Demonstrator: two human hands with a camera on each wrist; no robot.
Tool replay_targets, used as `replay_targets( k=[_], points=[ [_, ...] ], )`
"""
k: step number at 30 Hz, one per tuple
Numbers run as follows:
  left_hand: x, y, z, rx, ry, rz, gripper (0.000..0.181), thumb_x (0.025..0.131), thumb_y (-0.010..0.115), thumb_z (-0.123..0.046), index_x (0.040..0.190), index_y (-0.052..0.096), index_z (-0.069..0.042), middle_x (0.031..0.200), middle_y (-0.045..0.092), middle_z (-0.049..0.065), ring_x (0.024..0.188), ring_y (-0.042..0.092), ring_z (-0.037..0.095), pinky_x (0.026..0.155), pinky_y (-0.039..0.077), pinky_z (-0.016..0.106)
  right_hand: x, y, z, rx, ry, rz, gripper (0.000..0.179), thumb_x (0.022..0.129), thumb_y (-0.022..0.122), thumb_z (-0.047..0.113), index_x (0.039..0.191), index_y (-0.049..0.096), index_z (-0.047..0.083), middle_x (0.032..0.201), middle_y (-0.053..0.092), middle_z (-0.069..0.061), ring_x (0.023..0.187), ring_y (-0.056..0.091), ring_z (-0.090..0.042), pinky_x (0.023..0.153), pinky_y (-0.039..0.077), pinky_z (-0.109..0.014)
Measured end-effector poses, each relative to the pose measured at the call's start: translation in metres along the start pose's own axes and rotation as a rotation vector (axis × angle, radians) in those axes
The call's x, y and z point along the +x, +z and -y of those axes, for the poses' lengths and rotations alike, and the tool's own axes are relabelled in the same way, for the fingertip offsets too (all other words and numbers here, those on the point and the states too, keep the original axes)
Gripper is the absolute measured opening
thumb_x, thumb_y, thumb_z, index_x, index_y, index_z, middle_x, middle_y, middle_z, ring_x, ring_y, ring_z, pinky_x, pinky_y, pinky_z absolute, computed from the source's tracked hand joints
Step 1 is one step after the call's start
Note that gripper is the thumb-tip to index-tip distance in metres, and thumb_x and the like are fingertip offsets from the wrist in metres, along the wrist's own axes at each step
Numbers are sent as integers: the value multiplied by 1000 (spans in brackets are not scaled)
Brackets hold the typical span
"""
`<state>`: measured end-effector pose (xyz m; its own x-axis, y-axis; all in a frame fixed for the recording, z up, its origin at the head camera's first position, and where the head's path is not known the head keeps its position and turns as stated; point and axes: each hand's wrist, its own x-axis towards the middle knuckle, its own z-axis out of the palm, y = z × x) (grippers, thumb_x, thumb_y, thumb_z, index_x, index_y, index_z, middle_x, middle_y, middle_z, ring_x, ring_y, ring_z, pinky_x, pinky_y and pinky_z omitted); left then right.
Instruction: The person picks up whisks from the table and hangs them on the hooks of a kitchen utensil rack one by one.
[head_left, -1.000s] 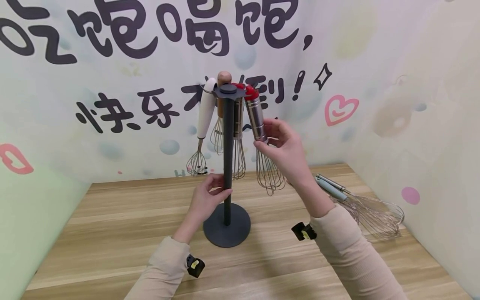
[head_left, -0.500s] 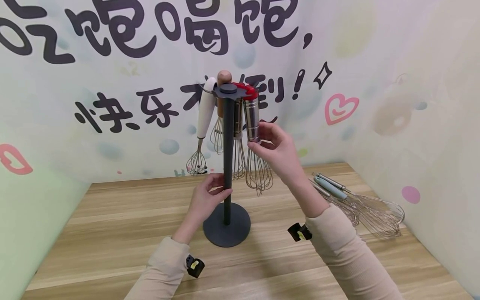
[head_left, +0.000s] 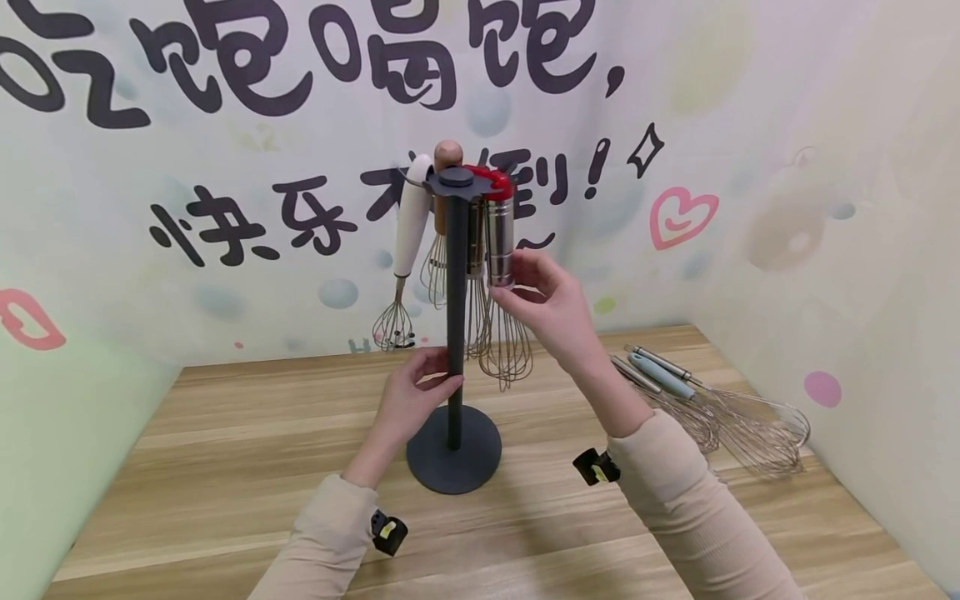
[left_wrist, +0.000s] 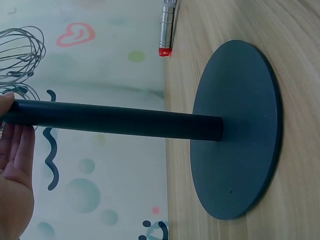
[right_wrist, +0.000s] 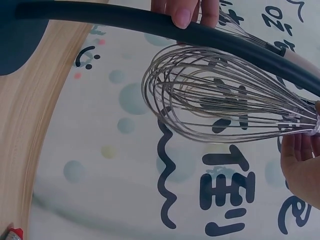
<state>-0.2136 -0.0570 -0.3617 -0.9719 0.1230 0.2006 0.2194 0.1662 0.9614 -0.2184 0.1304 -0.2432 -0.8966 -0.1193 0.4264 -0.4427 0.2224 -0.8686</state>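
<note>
My left hand [head_left: 408, 396] grips the post of a dark stand [head_left: 454, 317] midway up, fingers behind it and thumb in front. In the left wrist view the round base [left_wrist: 235, 175] sits flat on the table. With its thumb and fingers, my right hand [head_left: 551, 312] holds the lower handle of a metal whisk with a red end [head_left: 501, 237]. That whisk hangs upright, its red end at the stand's top disc. Also hanging there are a white-handled whisk [head_left: 412, 221], a wooden-handled whisk [head_left: 440, 218] and another metal-handled whisk [head_left: 475, 242], partly hidden.
Several whisks lie in a pile on the right of the wooden table [head_left: 247, 467], one with a light blue handle [head_left: 660, 375]. A printed wall covering [head_left: 300, 308] rises directly behind the table, and side walls flank it.
The red-ended whisk has swung left from a slant to nearly upright, my right hand moving left with it. My left hand stays on the post.
</note>
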Motion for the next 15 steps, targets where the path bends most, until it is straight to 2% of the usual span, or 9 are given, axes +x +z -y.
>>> replay_targets(
  k=[4,15],
  points=[
    [0,0,0,-3,-1,4,38,86,69,-8,123,59,-6,119,63,15,113,61,27,99,53,38,0,0,0,-8,3,13,44,85,69,4,127,54,4,113,61,-15,101,59,-16,98,53,-33],
    [0,0,0,10,2,11,40,85,70,-7,123,58,-6,120,63,15,113,61,28,99,52,39,-1,-1,0,-28,21,23,44,86,69,6,127,54,4,115,60,-15,104,59,-20,101,52,-37]
  ],
)
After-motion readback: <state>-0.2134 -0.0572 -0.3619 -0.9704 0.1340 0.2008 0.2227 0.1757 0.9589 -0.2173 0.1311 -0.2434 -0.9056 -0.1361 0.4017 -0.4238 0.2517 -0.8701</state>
